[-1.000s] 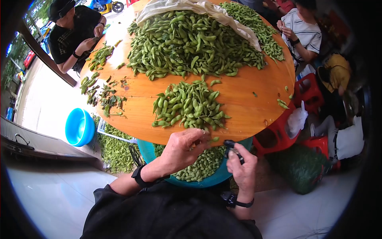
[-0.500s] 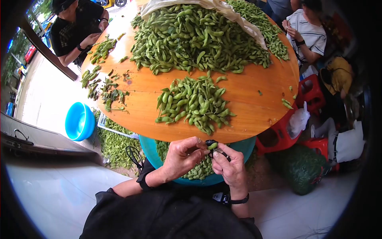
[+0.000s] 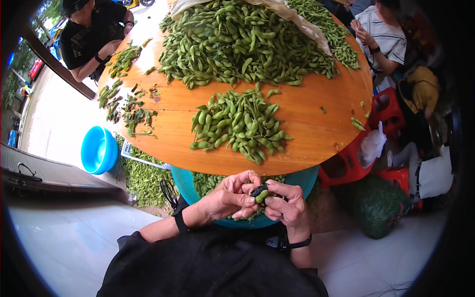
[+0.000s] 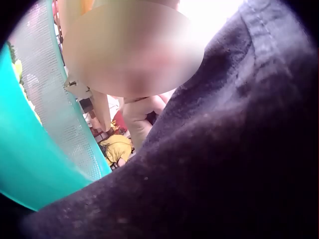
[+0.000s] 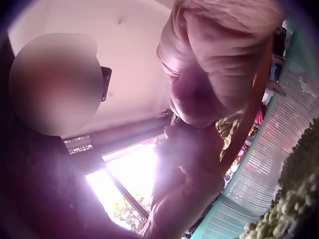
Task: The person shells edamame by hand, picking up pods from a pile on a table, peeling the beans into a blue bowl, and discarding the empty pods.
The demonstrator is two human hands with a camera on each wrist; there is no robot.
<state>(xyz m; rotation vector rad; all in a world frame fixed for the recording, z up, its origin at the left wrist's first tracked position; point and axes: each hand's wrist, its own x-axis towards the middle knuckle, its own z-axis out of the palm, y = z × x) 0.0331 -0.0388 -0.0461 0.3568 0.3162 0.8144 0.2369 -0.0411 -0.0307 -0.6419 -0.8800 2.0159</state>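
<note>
In the head view, my left hand pinches a green soybean pod between thumb and fingers. My right hand meets it from the other side, gripping a small black tool that lies against the pod's upper side. Both hands are over a teal basin of shelled beans, partly hidden by them. The right wrist view shows the right hand close up, with beans below. Dark cloth fills much of the left wrist view, beside the basin wall.
Just beyond the hands is a round wooden table bearing a small pod pile and a large heap. Blue basins stand at left, red stools at right. Two people sit across the table.
My right hand has come leftward with the black tool to meet the pod in my left hand. The hands are now close together, and the tool has turned against the pod.
</note>
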